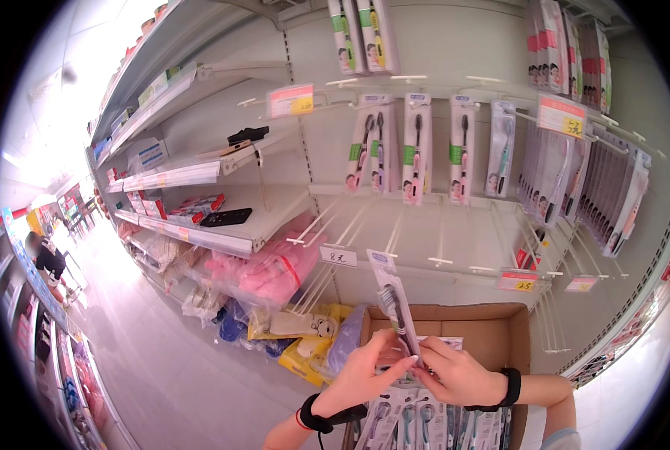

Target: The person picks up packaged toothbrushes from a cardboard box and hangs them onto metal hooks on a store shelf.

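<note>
Okay, so starting on the left: the left hand (pixel 371 369) is curled up, thumb and fingers pinching the bottom end of a packaged toothbrush (pixel 393 296). That pack is held up over the left part of the cardboard box (pixel 492 330), top end leaning left, dark brush showing through the clear front. Right hand (pixel 461 375) is bent in too, fingertips pinching the pack's lower right edge, super close to the left one.

Pose-wise, the left forearm slants up and inward, while the right one comes in from the right side, wrist pretty level. Black wristband on each.

As for edges and room, the aisle floor (pixel 170 345) runs way off to the left. A white price tag (pixel 338 256) sits just left of the pack's tip, and wire hooks (pixel 440 261) stick out to its right. Other packaged toothbrushes (pixel 417 424) fill the box's near side; bare cardboard shows toward its far right corner.
</note>
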{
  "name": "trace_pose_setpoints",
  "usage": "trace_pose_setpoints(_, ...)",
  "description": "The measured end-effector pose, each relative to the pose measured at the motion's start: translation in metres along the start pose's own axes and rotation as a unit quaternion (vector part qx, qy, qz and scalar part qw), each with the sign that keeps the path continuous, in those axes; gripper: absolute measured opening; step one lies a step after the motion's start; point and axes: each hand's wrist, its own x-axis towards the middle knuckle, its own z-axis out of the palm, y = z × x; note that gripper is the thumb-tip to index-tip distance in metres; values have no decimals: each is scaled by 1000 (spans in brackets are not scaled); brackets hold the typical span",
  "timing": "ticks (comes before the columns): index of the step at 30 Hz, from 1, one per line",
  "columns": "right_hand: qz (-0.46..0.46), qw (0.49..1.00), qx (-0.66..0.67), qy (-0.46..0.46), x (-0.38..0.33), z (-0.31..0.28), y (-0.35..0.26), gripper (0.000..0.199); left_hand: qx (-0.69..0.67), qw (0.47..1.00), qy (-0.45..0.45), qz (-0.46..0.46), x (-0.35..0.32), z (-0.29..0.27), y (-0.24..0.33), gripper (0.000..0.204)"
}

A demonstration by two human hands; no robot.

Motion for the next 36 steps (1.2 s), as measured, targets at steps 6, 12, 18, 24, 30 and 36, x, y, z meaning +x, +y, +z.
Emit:
trace_pose_setpoints(6, 8, 999, -42, 23, -7, -9, 9, 39, 97, 995, 25, 26, 17, 17, 18, 50)
trace_pose_setpoints(12, -20, 991, -130, 27, -17, -16, 11, 43, 153, 982, 84, 80, 23, 28, 15, 38)
trace_pose_setpoints(18, 3, 989, -144, 34, -34, -39, 1, 51, 278, 888, 327, 164, 88, -20, 69, 21)
trace_pose_setpoints(24, -10, 991, -133, 30, -45, -38, 1, 49, 464, 773, 396, 175, 144, -78, 71, 32)
trace_pose_setpoints(30, 13, 993, -109, 33, -55, -45, 7, 44, 480, 770, 391, 156, 152, -72, 66, 34)
trace_pose_setpoints(36, 20, 993, -109, 32, -58, -48, 10, 42, 517, 744, 397, 150, 169, -73, 66, 37)
